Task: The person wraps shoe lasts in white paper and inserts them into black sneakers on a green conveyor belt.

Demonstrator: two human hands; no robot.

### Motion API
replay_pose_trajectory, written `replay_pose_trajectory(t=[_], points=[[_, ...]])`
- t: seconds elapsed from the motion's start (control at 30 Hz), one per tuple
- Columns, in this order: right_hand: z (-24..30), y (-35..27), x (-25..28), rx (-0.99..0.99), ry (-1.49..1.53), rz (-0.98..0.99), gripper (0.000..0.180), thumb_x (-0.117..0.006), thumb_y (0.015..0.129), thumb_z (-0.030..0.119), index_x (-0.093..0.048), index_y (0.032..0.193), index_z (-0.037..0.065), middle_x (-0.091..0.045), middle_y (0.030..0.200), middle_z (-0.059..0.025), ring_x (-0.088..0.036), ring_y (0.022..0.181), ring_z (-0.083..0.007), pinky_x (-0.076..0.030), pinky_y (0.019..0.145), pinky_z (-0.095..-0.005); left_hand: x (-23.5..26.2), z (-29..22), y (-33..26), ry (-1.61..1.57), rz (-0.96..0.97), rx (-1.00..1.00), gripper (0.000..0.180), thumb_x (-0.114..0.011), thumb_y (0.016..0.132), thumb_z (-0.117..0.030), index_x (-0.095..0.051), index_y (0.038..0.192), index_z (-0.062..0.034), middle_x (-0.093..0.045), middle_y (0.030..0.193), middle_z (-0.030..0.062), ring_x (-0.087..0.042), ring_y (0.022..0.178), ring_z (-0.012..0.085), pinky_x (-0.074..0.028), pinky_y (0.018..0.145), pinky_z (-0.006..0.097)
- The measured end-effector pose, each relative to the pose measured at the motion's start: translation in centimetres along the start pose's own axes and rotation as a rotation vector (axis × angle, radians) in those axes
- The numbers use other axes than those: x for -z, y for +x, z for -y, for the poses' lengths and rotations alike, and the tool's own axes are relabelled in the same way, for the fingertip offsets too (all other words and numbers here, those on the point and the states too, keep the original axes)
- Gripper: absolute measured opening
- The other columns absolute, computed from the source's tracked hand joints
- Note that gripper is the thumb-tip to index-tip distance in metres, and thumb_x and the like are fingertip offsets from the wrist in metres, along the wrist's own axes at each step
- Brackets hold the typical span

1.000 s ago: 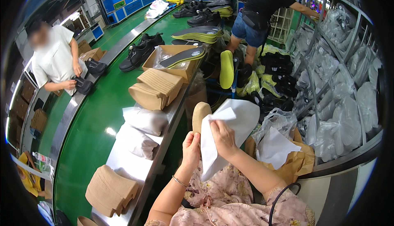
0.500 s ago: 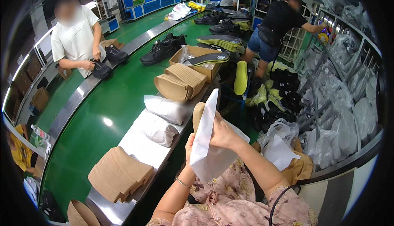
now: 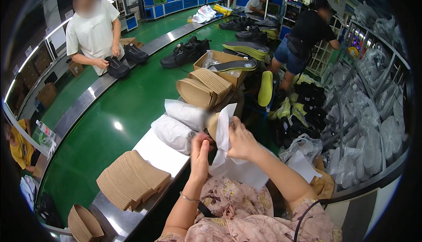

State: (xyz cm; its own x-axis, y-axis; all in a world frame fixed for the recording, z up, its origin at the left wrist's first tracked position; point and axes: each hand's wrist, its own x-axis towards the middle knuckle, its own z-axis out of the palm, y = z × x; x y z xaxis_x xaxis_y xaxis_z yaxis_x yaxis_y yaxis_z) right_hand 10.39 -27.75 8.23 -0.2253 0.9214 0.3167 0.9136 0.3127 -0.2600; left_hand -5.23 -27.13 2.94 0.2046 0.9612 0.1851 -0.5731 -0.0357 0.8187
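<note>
My right hand [image 3: 241, 141] grips a white paper sheet [image 3: 223, 130] together with a curved brown cardboard piece [image 3: 212, 126], which the paper partly covers. The sheet's loose lower part [image 3: 244, 171] hangs under that hand over my lap. My left hand [image 3: 200, 156] is just left of the paper, thumb up and apart from the sheet; its fingers are smeared by motion. Two white paper-wrapped bundles [image 3: 173, 134] lie on the bench beyond my left hand. Nearer to me on the left rests a stack of brown cardboard pieces [image 3: 129, 178].
Another cardboard stack [image 3: 204, 87] stands farther along the bench, before a carton [image 3: 237, 80] with insoles. Black shoes [image 3: 187, 53] sit on the green belt [image 3: 105, 123]. A co-worker [image 3: 94, 35] handles a shoe across it. A metal rack [image 3: 358, 83] of plastic-bagged items stands right.
My left hand has let go of the paper and moved slightly left. My right hand still holds the sheet and cardboard. The whole view has shifted a little.
</note>
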Motion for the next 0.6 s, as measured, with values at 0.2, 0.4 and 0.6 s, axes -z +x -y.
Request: replay_pose_trajectory(t=[0.2,0.4,0.6], points=[[2.7,-0.2,1.5,0.128,-0.610,0.023,0.077,-0.061,0.076,0.020,-0.023,0.143,0.027,-0.032,0.129,-0.0312,-0.046,0.105,-0.0443,-0.043,0.075,-0.0489,-3.6,-4.6,3.6,0.989,-0.087,-0.414,0.035,-0.065,0.079,-0.012,-0.053,0.108,0.0044,-0.051,0.106,0.0208,-0.050,0.097,0.0344,-0.041,0.083,0.038],[2.0,0.3,3.4,0.227,-0.473,0.057,0.088,-0.068,0.069,0.019,-0.021,0.143,0.032,-0.033,0.130,-0.0300,-0.048,0.103,-0.0427,-0.045,0.075,-0.0464,0.8,-5.3,7.0,0.368,0.048,0.063,0.012,-0.059,0.086,-0.010,-0.063,0.084,0.0016,-0.057,0.070,-0.0008,-0.048,0.063,0.0052,-0.038,0.056,0.020],[-0.7,0.8,2.9,0.070,-0.425,0.009,0.104,-0.076,0.061,0.020,-0.013,0.145,0.028,-0.027,0.132,-0.0316,-0.045,0.106,-0.0452,-0.045,0.079,-0.0491,-1.2,-4.9,4.6,0.552,-0.439,-0.184,0.019,-0.053,0.091,-0.014,-0.059,0.093,0.0038,-0.056,0.067,0.0022,-0.051,0.058,0.0086,-0.041,0.053,0.022]])
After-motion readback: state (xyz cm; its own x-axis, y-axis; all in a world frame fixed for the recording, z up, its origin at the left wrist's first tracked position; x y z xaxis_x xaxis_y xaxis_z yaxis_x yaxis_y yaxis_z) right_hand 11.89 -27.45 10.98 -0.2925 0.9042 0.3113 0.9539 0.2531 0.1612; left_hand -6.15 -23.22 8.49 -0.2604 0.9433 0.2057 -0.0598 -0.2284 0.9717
